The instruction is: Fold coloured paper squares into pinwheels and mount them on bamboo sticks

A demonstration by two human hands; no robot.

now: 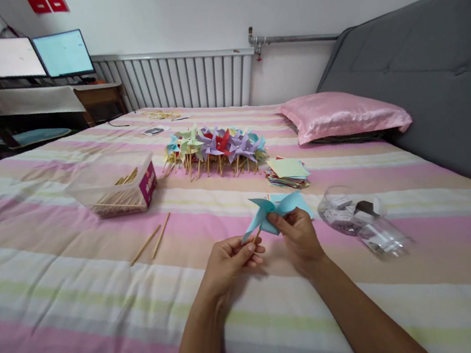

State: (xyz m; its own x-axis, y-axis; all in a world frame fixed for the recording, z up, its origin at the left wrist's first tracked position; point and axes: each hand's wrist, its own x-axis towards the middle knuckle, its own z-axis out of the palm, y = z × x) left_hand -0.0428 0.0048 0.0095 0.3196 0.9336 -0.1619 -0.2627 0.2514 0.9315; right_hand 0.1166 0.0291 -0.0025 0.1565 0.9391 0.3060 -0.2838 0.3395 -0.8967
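Note:
A light blue paper pinwheel (261,216) is held up over the bed between my two hands. My right hand (299,235) pinches the folded paper near its centre, thumb on top. Just below the blades, the fingers of my left hand (236,258) are closed on the thin wooden stick (256,236). Most of the stick is hidden behind those fingers. Behind the pinwheel, flat blue paper (305,203) lies on the bed. To the left are two loose wooden sticks (151,240).
A clear plastic box (105,188) holds several sticks. Finished pinwheels (215,147) stand in a cluster beyond my hands, with stacked coloured paper (287,168) at their right. A transparent container (383,238) lies near small packets (339,211). A pink pillow (344,114) rests by the headboard.

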